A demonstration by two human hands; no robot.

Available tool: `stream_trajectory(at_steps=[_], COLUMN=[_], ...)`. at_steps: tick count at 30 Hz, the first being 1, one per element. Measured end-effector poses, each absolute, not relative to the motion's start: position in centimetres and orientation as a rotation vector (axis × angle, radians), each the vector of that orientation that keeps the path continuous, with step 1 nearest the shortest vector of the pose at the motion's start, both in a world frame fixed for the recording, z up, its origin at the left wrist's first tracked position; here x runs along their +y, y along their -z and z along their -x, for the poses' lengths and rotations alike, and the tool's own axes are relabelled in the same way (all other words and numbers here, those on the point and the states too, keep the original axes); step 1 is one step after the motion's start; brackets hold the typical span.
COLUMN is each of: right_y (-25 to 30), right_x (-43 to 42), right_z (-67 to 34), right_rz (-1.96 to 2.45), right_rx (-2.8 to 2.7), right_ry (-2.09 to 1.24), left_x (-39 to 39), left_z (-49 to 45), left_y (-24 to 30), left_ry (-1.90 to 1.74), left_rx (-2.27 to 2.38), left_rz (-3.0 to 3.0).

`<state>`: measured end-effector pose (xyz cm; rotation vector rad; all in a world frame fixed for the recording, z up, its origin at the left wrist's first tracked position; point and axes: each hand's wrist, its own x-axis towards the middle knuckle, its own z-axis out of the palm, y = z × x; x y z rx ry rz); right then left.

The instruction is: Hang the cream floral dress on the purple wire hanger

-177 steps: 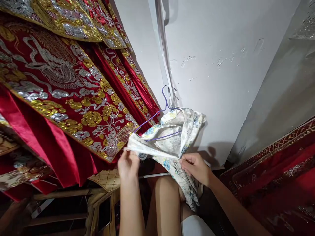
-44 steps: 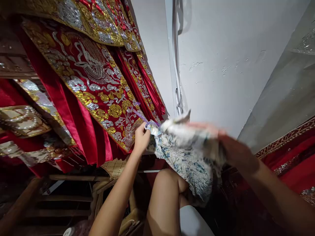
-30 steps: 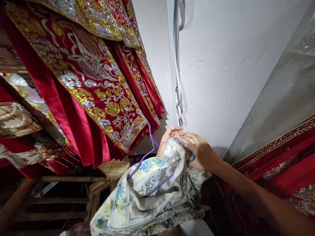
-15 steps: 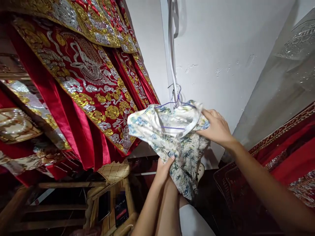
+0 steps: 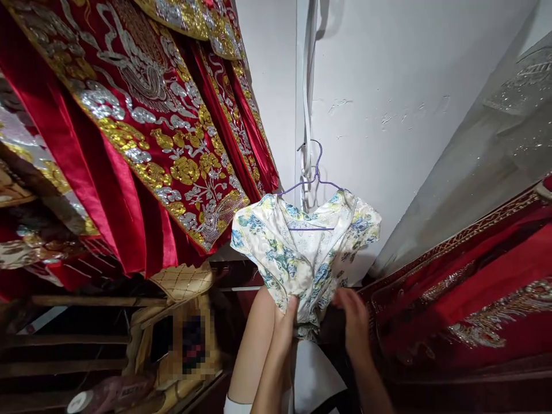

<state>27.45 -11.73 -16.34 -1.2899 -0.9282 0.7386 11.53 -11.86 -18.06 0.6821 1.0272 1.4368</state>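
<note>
A short-sleeved floral blouse [image 5: 287,253], white with blue and yellow flowers and a V-neck, hangs on a thin purple hanger [image 5: 318,172]. The hanger's hook is at a white strap [image 5: 307,115] running down the wall. My left hand [image 5: 285,325] holds the blouse's lower left side, thumb in front and fingers hidden behind the cloth. Beside the lower right edge is my right hand [image 5: 354,316], blurred, its fingers pointing at the fabric; whether they touch it I cannot tell. The blouse's gathered bottom lies over my lap.
Red garments [image 5: 172,144] with gold and silver embroidery hang at left. More red beaded cloth [image 5: 474,310] lies at right, below a clear plastic cover [image 5: 487,115]. A wooden stool [image 5: 172,379] stands lower left, with a bottle [image 5: 107,394] near it.
My right hand has left the blouse's shoulder and dropped to its lower right side. The blouse now hangs straighter, front facing me, its collar flat. My left hand still grips it.
</note>
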Motion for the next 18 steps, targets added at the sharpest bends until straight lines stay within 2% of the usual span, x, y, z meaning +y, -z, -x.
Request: stream_trajectory(at_steps=[2,4,14,18], right_y=[16.7,16.0,13.2,12.3], right_x=[-12.2,-11.5,-11.3,-11.9], right_z=[-25.0,-23.5,-23.5,-24.0], right_rz=[1.171,1.127,1.159,1.163], right_rx=[-1.068,-1.152,-1.097,-1.058], right_ry=[-1.061,-1.194,-1.184,-1.152], left_x=[-11.9,-11.8,-12.2,-12.4], left_z=[-12.0,-12.2,-11.1,-11.4], left_y=[17.1,16.4,17.8,19.3], left_ry=[-1.470,-1.472,-1.479,-1.930], left_rx=[1.024,1.033,1.226,1.506], left_rz=[-0.770,-0.840,-0.891,-0.876])
